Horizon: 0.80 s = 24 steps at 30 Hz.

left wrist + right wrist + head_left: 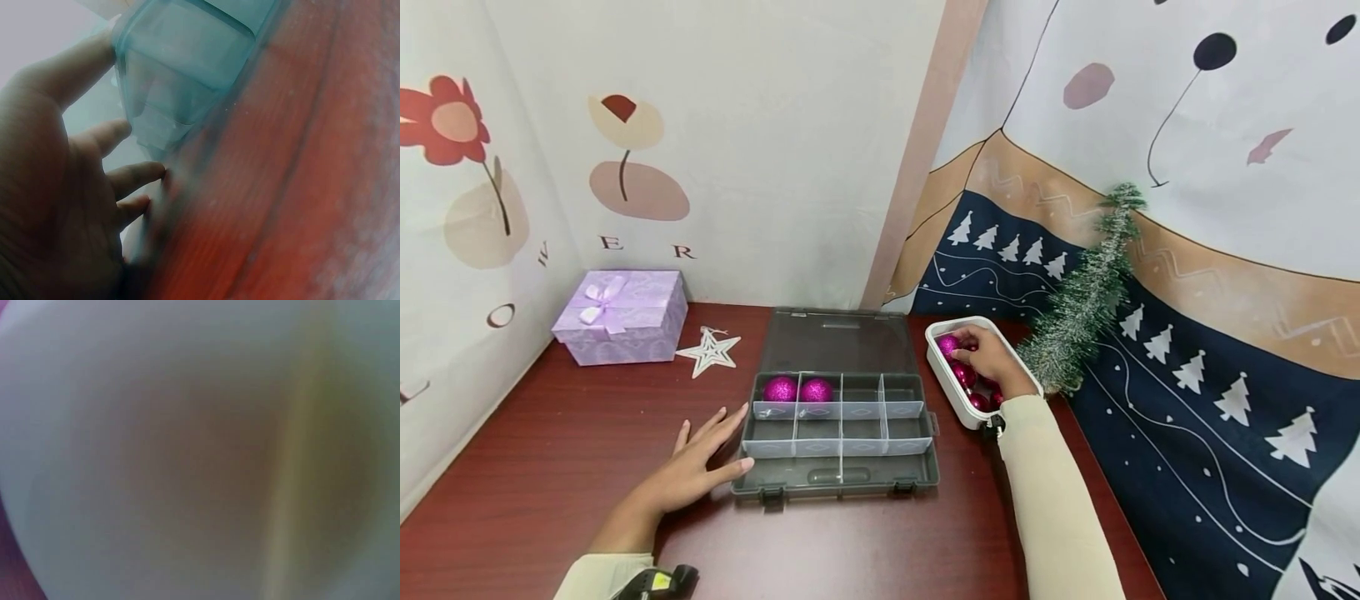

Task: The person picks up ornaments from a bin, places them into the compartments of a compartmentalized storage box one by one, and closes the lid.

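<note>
Magenta glitter bauble [948,345]: in the white tub [946,385], right of centre on the counter [880,542], among shiny red baubles [964,372]. Right grip [988,362] reaches into the tub, thumb and fingers bent down beside this bauble; cannot tell whether they pinch it, since the right wrist view is only blur.

Left grip [700,462]: fingers spread, touching the left side of the grey divided case [883,471]; contact seen in the left wrist view too. Case lid [838,342] lies folded back. Two case baubles [816,390], also magenta glitter, sit in the back row, one each in the first and second compartments from the left.

Legible writing: dark capitals O, W, E and R printed on the pale wall [775,167]; another mark at the left edge is cut off, reading uncertain.

Surroundings: lilac gift box [625,312] with bow at back left, white star ornament [709,353] just beside it; tinsel tree [1082,308] stands tilted behind the tub.
</note>
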### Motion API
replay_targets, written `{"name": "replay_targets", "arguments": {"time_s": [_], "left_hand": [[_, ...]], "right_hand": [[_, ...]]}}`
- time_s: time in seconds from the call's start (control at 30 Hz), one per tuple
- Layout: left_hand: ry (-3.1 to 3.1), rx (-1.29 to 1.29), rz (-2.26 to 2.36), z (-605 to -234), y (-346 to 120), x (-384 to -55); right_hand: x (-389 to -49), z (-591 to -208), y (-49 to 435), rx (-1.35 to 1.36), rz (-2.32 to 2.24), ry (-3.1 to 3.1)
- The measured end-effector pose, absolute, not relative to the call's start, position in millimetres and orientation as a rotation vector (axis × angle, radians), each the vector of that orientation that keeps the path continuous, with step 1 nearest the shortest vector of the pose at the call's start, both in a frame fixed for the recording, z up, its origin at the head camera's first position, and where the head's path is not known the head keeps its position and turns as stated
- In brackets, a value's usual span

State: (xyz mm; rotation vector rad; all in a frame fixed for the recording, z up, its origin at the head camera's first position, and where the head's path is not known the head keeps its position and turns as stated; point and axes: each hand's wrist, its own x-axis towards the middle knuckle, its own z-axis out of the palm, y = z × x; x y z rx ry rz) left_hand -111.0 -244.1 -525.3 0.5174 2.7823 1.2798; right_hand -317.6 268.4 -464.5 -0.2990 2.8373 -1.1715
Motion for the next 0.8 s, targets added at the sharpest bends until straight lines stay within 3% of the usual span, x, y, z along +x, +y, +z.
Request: {"name": "replay_targets", "arguments": {"time_s": [0.53,0.8], "left_hand": [[2.779,0.506,1.272,-526.3,-244.5,-110.2],[2.777,0.507,1.265,-526.9,-244.9,-110.7]], "right_hand": [[-302.3,-441.9,273.1,-0.235,-1.431,2.762],[-291.7,-432.4,263.9,-0.340,-1.538,2.739]]}}
